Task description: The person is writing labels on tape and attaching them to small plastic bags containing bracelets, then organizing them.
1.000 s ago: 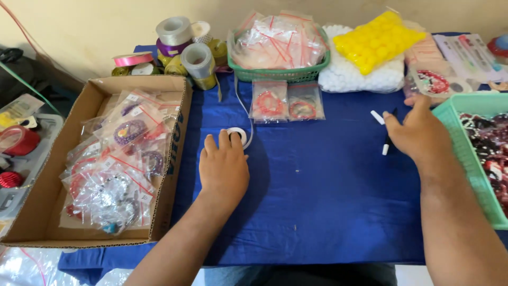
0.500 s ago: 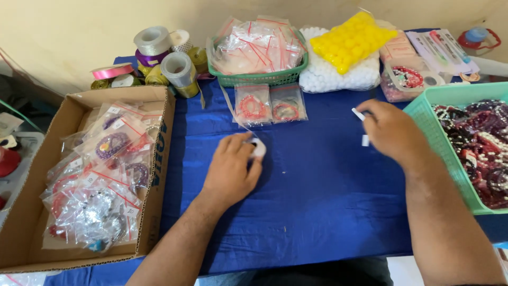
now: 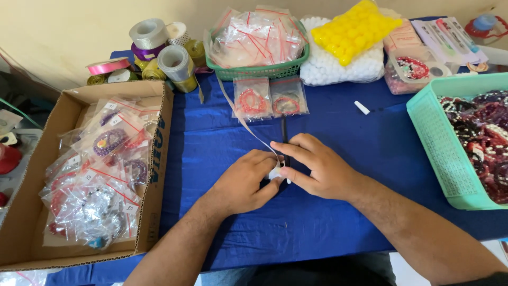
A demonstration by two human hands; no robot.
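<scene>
My left hand (image 3: 241, 182) and right hand (image 3: 317, 169) meet mid-table, fingers pinching a small white piece (image 3: 275, 173) at the ribbon's (image 3: 241, 119) end, likely steadying it. Blue cloth (image 3: 360, 222) covers the table; cardboard box (image 3: 159, 175) left, green basket (image 3: 439, 143) right, against a cream wall

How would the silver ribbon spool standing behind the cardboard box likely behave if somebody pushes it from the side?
The silver ribbon spool stands on its flat end, so a gentle push would probably slide it rather than roll it. It sits crowded among other ribbon rolls, so it would likely bump them. A loose ribbon strip trails over the blue cloth; it looks floppy and might drag along.
</scene>
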